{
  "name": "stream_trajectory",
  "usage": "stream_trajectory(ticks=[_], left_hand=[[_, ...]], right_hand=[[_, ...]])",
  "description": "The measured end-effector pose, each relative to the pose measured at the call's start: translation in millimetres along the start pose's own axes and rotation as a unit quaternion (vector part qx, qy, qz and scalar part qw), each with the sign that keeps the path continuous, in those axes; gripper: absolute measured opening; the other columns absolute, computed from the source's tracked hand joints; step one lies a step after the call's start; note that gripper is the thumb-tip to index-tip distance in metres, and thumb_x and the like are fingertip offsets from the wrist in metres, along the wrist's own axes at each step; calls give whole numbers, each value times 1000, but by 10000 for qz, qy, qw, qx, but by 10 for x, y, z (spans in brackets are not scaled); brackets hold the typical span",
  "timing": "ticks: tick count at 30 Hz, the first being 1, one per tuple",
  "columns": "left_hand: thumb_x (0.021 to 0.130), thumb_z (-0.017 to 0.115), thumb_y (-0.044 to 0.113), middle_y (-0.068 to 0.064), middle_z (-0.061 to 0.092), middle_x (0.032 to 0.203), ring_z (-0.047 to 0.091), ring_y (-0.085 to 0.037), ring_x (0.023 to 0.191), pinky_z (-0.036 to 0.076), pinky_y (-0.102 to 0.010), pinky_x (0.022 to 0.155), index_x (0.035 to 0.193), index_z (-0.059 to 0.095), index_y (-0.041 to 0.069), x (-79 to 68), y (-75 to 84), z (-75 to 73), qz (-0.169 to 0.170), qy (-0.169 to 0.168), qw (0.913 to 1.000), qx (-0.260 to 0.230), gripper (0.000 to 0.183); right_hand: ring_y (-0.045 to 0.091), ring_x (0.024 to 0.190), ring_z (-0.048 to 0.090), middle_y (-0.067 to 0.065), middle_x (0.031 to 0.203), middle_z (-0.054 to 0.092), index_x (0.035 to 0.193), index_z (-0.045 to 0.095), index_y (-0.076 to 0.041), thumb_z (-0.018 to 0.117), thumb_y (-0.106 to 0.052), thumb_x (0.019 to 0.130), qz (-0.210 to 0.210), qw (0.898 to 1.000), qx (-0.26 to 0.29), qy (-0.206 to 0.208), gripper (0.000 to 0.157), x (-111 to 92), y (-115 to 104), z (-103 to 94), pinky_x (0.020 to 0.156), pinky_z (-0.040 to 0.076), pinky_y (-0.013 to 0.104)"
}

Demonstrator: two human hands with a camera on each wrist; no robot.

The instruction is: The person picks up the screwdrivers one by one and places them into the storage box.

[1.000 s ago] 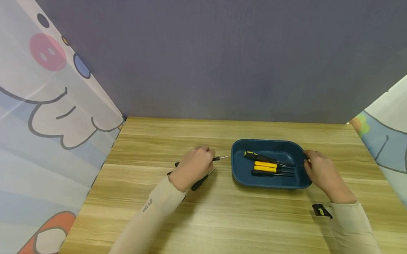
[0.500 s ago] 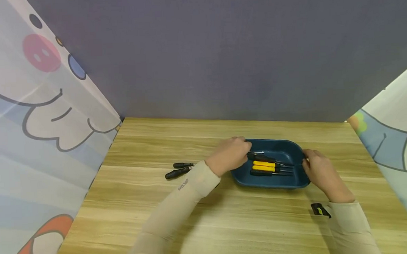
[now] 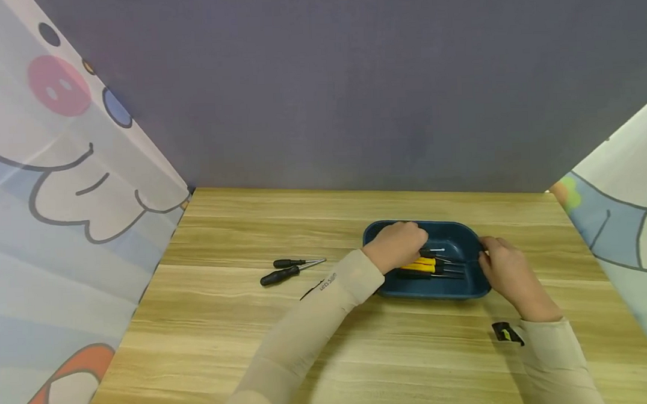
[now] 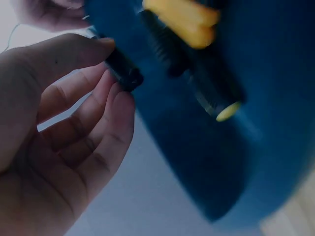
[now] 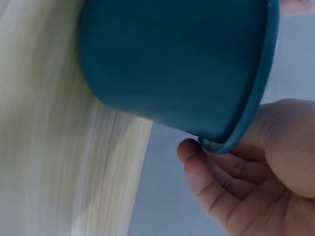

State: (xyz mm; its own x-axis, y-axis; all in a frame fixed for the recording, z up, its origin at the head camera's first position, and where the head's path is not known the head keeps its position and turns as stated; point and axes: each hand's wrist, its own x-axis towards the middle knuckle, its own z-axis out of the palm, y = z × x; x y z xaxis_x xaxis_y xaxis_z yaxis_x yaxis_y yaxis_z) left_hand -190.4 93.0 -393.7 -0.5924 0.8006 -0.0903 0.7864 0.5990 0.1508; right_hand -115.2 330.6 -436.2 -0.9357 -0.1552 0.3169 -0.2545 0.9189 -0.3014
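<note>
My left hand [image 3: 398, 246] is over the left half of a dark blue plastic tray [image 3: 430, 295] and pinches a black-handled screwdriver [image 4: 123, 71] between thumb and fingers. Its shaft points right, above the tray floor. Under and beside that hand lie screwdrivers with yellow handles [image 3: 426, 268]. A black handle with a yellow end [image 4: 211, 83] shows among them in the left wrist view; the hand hides it in the head view. At the tray's right end, my right hand [image 3: 513, 278] grips the rim [image 5: 263, 83], thumb and fingers on either side.
Left of the tray, a large black screwdriver [image 3: 280, 275] and a smaller black screwdriver [image 3: 289, 263] lie on the wooden table [image 3: 238, 230]. A thin dark piece [image 3: 312, 289] sticks out from behind the left sleeve. Beside the right sleeve is a black item with a yellow-green mark [image 3: 507, 332].
My left hand has carried the black-handled screwdriver rightward from the group on the table to over the tray. My right hand keeps its grip on the rim.
</note>
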Motion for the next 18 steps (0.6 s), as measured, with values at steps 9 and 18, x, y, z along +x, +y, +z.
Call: stream_trajectory(ticks=[9, 18], left_hand=[[100, 64, 21, 2, 64, 89, 54, -9, 70, 45, -20, 64, 107, 72, 16, 66, -20, 213, -211, -356, 9991, 30, 12], [99, 65, 19, 2, 65, 89, 55, -9, 69, 46, -20, 63, 109, 72, 15, 49, -43, 272, -213, -395, 9990, 21, 13]], right_hand=[[37, 68, 60, 32, 90, 60, 112, 56, 22, 61, 10, 87, 69, 9999, 82, -71, 28, 7, -13, -13, 59, 51, 53], [38, 69, 60, 33, 91, 60, 112, 56, 22, 61, 10, 87, 44, 9999, 97, -37, 28, 8, -10, -17, 60, 51, 54]])
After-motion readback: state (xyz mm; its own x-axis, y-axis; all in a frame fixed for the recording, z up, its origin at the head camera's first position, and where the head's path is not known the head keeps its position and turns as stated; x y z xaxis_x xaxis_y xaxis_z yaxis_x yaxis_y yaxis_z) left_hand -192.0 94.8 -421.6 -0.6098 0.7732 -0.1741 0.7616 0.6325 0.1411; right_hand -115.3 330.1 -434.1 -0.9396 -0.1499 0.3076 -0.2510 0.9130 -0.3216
